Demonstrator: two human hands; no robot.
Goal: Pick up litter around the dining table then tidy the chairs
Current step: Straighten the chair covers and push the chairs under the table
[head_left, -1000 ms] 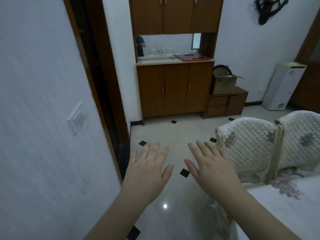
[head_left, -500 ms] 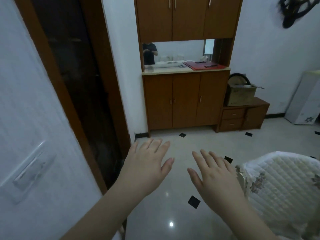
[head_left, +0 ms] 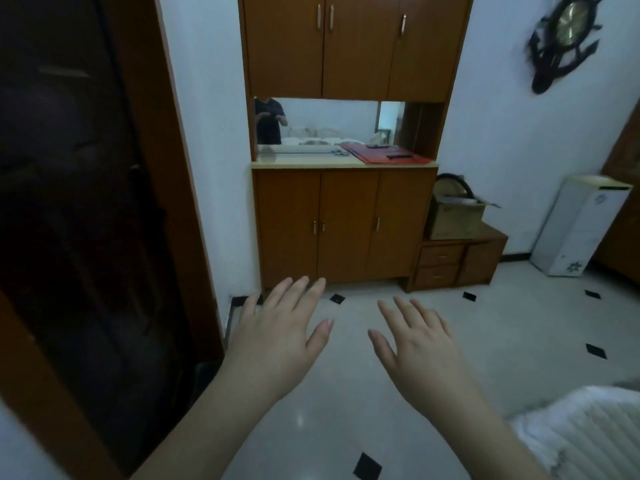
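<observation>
Quilted white chair (head_left: 585, 434), blurred, probably its backrest, at lower right, just right of the right hand (head_left: 420, 355); left hand (head_left: 273, 344) beside it, both hands spread flat, palms down, holding nothing, over the pale floor (head_left: 519, 334); wooden cabinet (head_left: 346, 223) beyond

A glossy pale tiled floor (head_left: 502, 341) with small black diamond insets carries a brown wooden cabinet (head_left: 343, 226) against the wall, a low drawer unit (head_left: 457, 261) just beside it (a cardboard box (head_left: 453, 216) on top) and a white appliance (head_left: 578, 226) farther right
</observation>
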